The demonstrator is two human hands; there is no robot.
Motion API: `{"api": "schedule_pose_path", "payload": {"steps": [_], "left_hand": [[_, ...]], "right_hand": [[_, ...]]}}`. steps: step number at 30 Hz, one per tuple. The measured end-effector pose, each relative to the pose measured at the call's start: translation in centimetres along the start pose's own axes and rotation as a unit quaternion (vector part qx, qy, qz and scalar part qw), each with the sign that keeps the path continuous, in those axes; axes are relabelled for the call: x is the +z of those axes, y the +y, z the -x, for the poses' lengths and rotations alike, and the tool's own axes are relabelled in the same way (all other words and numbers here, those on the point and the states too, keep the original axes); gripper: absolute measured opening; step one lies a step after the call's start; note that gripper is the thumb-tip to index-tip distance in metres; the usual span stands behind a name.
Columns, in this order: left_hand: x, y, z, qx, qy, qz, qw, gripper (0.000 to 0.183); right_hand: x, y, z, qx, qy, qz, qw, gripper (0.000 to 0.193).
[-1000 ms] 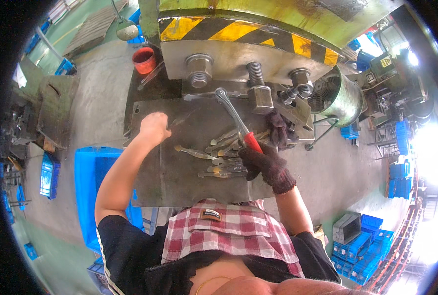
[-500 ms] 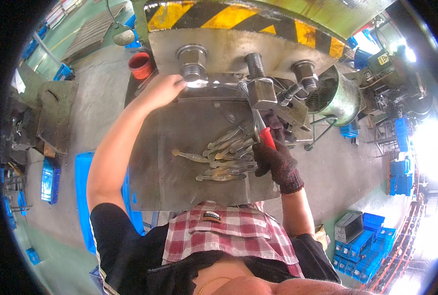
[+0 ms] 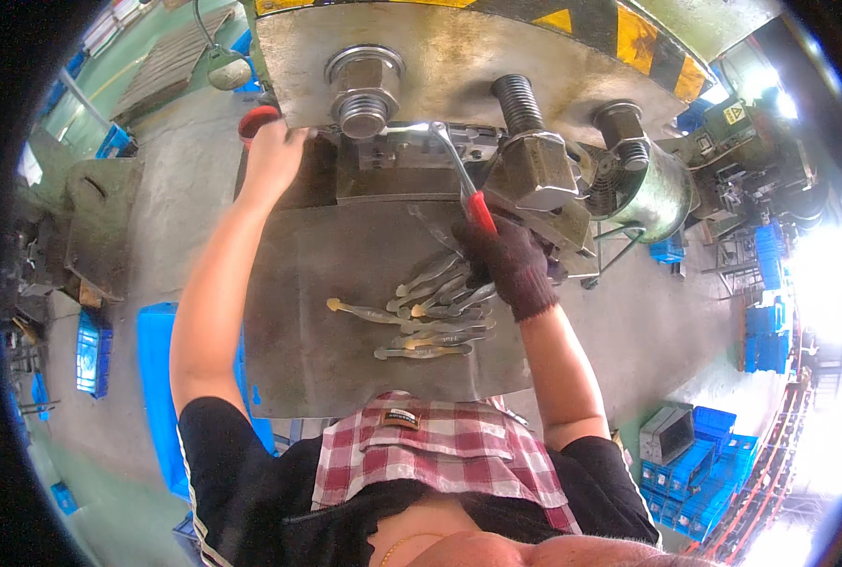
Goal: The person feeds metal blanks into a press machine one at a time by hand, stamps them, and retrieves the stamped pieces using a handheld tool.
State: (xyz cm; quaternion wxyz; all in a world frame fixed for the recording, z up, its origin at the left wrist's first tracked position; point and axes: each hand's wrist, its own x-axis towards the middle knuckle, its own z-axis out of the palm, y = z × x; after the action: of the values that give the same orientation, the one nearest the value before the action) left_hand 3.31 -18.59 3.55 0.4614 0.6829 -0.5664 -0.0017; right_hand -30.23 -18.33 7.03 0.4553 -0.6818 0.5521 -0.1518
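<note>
My right hand [image 3: 508,260], in a dark knitted glove, is closed around the red handle of a long metal tool, which looks like pliers [image 3: 459,168]. The tool's tip reaches the bright metal die [image 3: 411,151] under the press. My bare left hand [image 3: 274,159] is at the die's left end, beside a red cup [image 3: 258,121]; motion blurs its fingers, and any contact with the cup is unclear. Several long, flat metal pieces [image 3: 425,337] lie in a loose pile on the dark metal table [image 3: 298,364], nearer me than both hands.
The press ram [image 3: 459,47], with yellow-black stripes, hangs over the die. Large bolts [image 3: 362,90] and a square-headed screw [image 3: 539,165] jut from it toward my hands. A green fan [image 3: 652,194] stands to the right. Blue crates [image 3: 700,472] are stacked at lower right.
My left hand has moved left from the die to beside the red cup. My right hand has moved forward and left with the pliers, whose tip is now at the die. The view has shifted slightly.
</note>
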Motion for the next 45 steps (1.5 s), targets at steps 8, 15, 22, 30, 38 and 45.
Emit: {"api": "schedule_pose_path", "payload": {"steps": [8, 15, 22, 30, 38, 45], "left_hand": [[-3.5, 0.8, 7.2, -0.177, -0.084, 0.066, 0.978, 0.030], [-3.7, 2.2, 9.2, -0.215, -0.115, 0.114, 0.963, 0.029], [-2.5, 2.7, 9.9, -0.246, -0.276, 0.230, 0.901, 0.026], [-2.8, 3.9, 9.3, -0.284, -0.326, 0.309, 0.847, 0.026], [-1.3, 3.0, 16.5, 0.128, -0.385, -0.013, 0.914, 0.029], [-1.9, 4.2, 16.3, 0.082, -0.549, -0.186, 0.811, 0.021]], "right_hand": [[2.5, 1.6, -1.2, 0.048, -0.003, -0.171, 0.984, 0.032], [1.0, -3.0, 0.7, 0.157, -0.010, -0.048, 0.986, 0.044], [1.0, 5.0, 5.0, 0.083, -0.099, -0.245, 0.961, 0.039], [1.9, 4.0, 7.0, 0.091, -0.205, -0.198, 0.954, 0.043], [0.0, 4.9, 6.7, 0.068, -0.095, -0.185, 0.976, 0.040], [0.6, 6.3, 6.5, 0.025, -0.112, -0.262, 0.958, 0.050]]}}
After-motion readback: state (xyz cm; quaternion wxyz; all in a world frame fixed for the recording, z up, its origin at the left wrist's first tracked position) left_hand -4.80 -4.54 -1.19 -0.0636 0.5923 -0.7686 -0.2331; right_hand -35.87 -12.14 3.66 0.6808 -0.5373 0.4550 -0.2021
